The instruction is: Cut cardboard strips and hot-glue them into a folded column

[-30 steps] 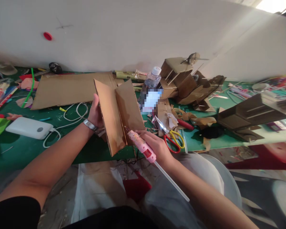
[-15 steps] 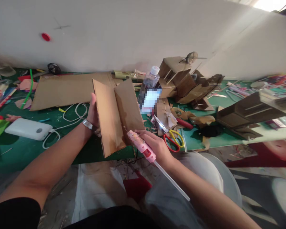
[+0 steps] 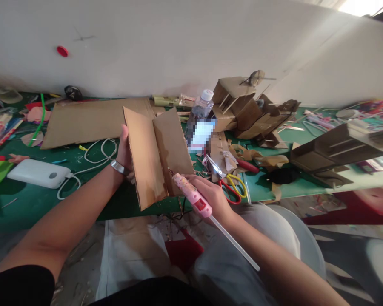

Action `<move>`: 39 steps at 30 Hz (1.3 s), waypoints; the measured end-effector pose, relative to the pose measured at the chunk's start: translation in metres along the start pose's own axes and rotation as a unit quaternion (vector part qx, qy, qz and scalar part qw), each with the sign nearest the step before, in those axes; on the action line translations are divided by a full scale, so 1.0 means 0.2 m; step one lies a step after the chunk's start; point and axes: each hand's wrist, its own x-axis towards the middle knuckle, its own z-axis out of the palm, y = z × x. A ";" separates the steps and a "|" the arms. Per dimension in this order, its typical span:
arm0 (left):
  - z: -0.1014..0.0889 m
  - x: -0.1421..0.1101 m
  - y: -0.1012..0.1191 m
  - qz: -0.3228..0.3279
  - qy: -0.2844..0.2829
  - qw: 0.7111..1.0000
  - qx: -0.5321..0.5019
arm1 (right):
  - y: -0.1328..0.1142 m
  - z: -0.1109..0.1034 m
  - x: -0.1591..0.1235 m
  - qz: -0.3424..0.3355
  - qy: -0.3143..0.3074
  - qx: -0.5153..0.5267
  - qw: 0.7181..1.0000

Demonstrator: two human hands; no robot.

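My left hand (image 3: 125, 154) grips a folded piece of cardboard (image 3: 147, 157) from its left side, thumb up along the edge and the other fingers hidden behind it. The piece opens toward me in a V, with a crease down its middle. In my right hand (image 3: 207, 191) is a pink glue gun (image 3: 191, 194), its tip pointing at the right-hand panel near the crease. A long clear glue stick (image 3: 234, 243) sticks out of the gun's back end. Whether the tip touches the cardboard I cannot tell.
Scissors (image 3: 231, 185) with red and yellow handles lie right of my hand, near a bottle (image 3: 203, 104) and a blurred-out phone (image 3: 200, 135). Cardboard models (image 3: 335, 148) stand at right. A flat cardboard sheet (image 3: 89, 121), a white power bank (image 3: 40, 173) and its cable (image 3: 97, 154) lie at left.
The glue gun and my right hand have shifted slightly right, the tip moving a little along the right panel. My left hand and the cardboard have hardly moved.
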 end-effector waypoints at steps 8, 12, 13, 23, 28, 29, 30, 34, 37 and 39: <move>-0.02 0.03 0.01 -0.023 -0.033 0.999 -0.022 | 0.02 -0.02 0.00 0.015 0.086 -0.025 0.996; 0.03 0.02 0.09 0.031 -0.024 0.999 -0.009 | 0.03 -0.07 0.01 0.034 0.099 -0.039 0.994; 0.03 0.02 0.11 0.047 -0.021 0.999 -0.006 | 0.03 -0.08 0.00 0.038 0.094 -0.037 0.994; 0.01 0.02 0.14 0.033 -0.063 0.997 0.008 | -0.02 -0.07 0.01 0.151 0.005 0.169 0.974; 0.03 0.01 0.11 0.009 -0.067 0.998 0.010 | -0.03 -0.09 0.03 0.144 0.014 0.348 0.926; 0.03 0.01 0.11 0.009 -0.065 0.998 0.009 | -0.03 -0.09 0.03 0.144 0.001 0.357 0.923; 0.03 0.01 0.11 0.009 -0.062 0.998 0.007 | -0.03 -0.09 0.03 0.146 -0.011 0.355 0.923; 0.02 0.01 0.11 0.001 -0.062 0.998 0.010 | -0.06 -0.09 0.02 0.146 -0.035 0.315 0.937; 0.02 0.02 0.10 -0.010 -0.068 0.998 0.011 | -0.07 -0.11 0.03 0.160 -0.012 0.324 0.932; 0.04 0.02 0.07 -0.029 -0.072 0.997 -0.002 | -0.08 -0.12 0.04 0.177 0.015 0.354 0.918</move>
